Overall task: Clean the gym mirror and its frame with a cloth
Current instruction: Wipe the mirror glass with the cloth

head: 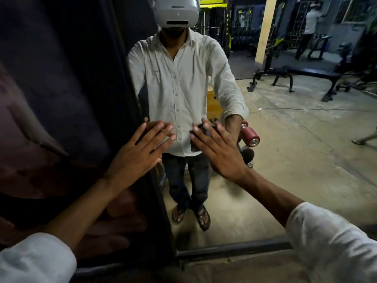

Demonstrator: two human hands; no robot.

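The gym mirror (285, 139) stands right in front of me, and a person in a white shirt and a headset is reflected in it. Its dark frame (146, 160) runs down the left side and along the bottom (234, 249). My left hand (140, 150) lies flat with straight fingers on the glass, right beside the left frame. My right hand (220, 152) also lies flat, pressing a small dark cloth (194, 146) against the glass. Most of the cloth is hidden under my palm and fingers.
Left of the frame is a dark wall panel (61, 88). The mirror reflects a concrete floor, a weight bench (302, 76), a red roller pad (252, 136), a pale pillar (267, 27) and a yellow box (214, 105).
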